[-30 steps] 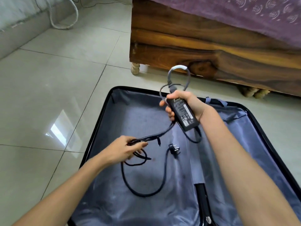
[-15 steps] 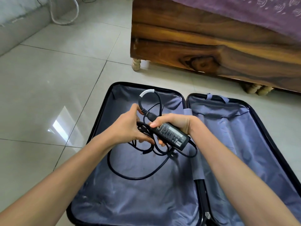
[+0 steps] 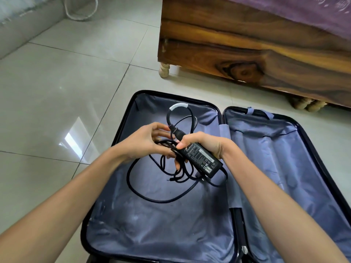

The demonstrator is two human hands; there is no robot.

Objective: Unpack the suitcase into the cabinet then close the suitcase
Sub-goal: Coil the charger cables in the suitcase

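Observation:
An open black suitcase (image 3: 121, 130) with grey-blue lining lies flat on the tiled floor, both halves bare of clothes. My right hand (image 3: 201, 143) grips a black power adapter brick (image 3: 201, 160) over the left half. Its black cable (image 3: 152, 194) hangs in loops into the suitcase, and one loop with a white band rises behind my hands. My left hand (image 3: 144, 143) holds a bunch of cable loops just left of the brick, fingers curled round them. The cabinet is not in view.
A wooden bed frame (image 3: 247, 54) with turned feet and a purple cover stands close behind the suitcase at the right. A white cord (image 3: 79, 16) lies on the floor at the back left beside a low grey ledge. Tiled floor stretches to the left.
My right hand has lowered the adapter from up near the bed towards the suitcase. My left hand has come up with the cable and met it, gathering the loops.

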